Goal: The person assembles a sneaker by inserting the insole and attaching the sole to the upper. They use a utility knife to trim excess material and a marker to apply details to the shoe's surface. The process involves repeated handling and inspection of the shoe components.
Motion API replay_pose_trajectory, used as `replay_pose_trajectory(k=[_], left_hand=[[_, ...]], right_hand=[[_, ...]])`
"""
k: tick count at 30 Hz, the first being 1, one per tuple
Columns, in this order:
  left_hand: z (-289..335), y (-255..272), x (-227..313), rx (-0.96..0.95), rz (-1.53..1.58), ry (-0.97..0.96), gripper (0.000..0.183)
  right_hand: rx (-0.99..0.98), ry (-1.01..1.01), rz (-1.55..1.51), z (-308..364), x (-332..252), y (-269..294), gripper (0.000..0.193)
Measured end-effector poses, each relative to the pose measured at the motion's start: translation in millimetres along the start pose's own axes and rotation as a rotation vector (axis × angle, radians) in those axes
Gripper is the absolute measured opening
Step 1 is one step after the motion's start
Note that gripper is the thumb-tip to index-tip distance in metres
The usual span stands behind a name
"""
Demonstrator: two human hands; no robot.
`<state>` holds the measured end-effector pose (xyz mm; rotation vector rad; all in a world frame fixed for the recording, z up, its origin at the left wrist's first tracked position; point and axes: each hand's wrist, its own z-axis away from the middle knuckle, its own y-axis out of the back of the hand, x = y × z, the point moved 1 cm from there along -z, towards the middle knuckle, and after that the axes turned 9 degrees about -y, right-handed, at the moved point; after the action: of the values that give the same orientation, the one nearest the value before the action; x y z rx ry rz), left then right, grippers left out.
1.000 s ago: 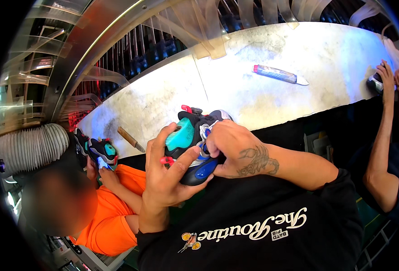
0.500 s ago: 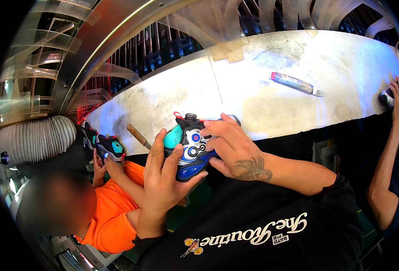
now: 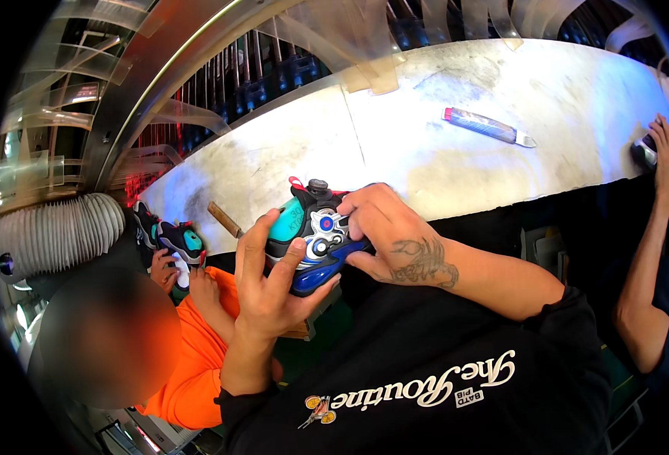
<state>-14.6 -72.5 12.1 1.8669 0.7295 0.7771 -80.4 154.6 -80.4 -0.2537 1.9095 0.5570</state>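
A sneaker [image 3: 321,236] in black, teal, glossy blue and silver, with a red loop at its top, is held between my hands at the near edge of the work table [image 3: 410,144]. My left hand [image 3: 272,292] cups the teal end and the blue lower edge, fingers spread along its side and thumb low. Around the opposite end, my right hand [image 3: 391,239] is closed with bent fingers, which hide that part of the shoe. Just left of the sneaker lies a wooden-handled tool [image 3: 224,218], its far end hidden behind my left hand.
A wrapped-handle knife with a short blade [image 3: 490,127] lies on the table. At left, a person in orange [image 3: 198,379] handles similar sneakers [image 3: 186,244] near a ribbed hose [image 3: 61,235]. Another person's hand [image 3: 662,140] holds a dark shoe at far right. Clear strips [image 3: 380,72] hang behind.
My hands keep their hold on the sneaker, with my right fingers curled further over its end. The view has shifted slightly. The orange-clad person's hands have moved on their shoe.
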Motion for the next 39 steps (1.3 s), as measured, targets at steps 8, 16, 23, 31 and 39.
replay_pose_trajectory(k=[8,16,23,31,39], left_hand=[[1,-2,-6,-0.006,-0.009,-0.041,0.075],[-3,-1,7,-0.018,-0.05,-0.035,0.081],[-12,2,16,-0.076,-0.092,-0.06,0.078],[-27,4,19,-0.072,-0.089,-0.09,0.069],[-43,10,27,-0.074,-0.026,-0.092,0.064]], right_hand=[[-0.089,-0.17,0.067,-2,29,9,0.099],[-0.068,-0.057,-0.079,8,54,1,0.1],[-0.075,-0.283,-0.139,6,42,0,0.091],[-0.007,-0.286,-0.039,8,25,3,0.09],[-0.063,-0.417,-0.058,13,5,4,0.118]])
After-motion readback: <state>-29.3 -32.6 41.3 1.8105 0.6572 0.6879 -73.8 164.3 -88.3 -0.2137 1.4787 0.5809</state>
